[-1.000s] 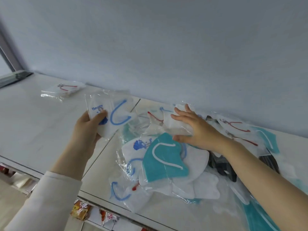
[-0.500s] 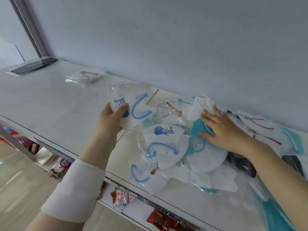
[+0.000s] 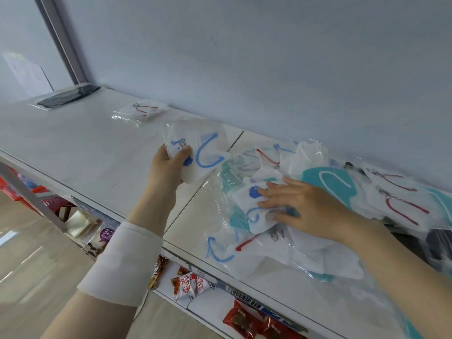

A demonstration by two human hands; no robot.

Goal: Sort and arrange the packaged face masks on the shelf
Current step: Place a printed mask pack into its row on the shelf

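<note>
Blue "Beauty" on the held packaged mask (image 3: 193,152); "3+2" on a purple sticker (image 3: 107,234) below.

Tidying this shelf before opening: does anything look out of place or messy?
On the shelf, at right, packaged masks lie in a jumbled, overlapping heap, white, teal and dark mixed, under the right hand. One red-looped packet and a black packet lie alone further left.

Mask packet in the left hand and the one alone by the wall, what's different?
The held mask packet has a blue strap; the lone packet has a red one. The left hand grips the held one; the lone one lies on the shelf. Both are white masks in clear wrap.
</note>
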